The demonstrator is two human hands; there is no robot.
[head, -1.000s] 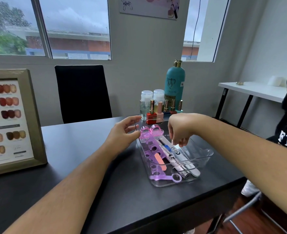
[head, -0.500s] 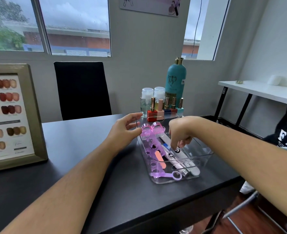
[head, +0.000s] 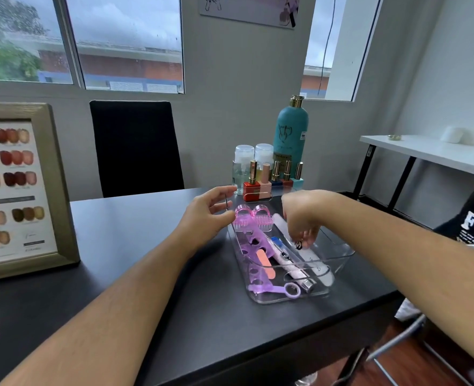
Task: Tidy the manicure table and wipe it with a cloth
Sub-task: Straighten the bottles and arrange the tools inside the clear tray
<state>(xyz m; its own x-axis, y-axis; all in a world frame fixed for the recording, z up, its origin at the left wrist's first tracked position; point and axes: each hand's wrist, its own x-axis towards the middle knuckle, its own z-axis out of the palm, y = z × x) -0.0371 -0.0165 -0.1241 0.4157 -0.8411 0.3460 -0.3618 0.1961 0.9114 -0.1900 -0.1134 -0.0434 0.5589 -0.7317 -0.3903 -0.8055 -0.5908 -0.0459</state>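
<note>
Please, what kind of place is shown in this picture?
Most likely a nail salon or manicure station: a framed chart of nail colour samples, a row of nail polish bottles, and a clear tray holding files and pink nail brushes.

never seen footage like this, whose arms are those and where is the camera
No machine here: a person wears a camera on the head, so the picture looks down at their own arms. On the black table stands a clear tray with pink brushes, purple toe separators and a white nail file. Behind it stand polish bottles and a teal bottle; a framed colour chart is at the left. The left hand is relaxed beside the tray. The right hand reaches into the tray, fingertips at the file; whether it grips it is unclear.
</note>
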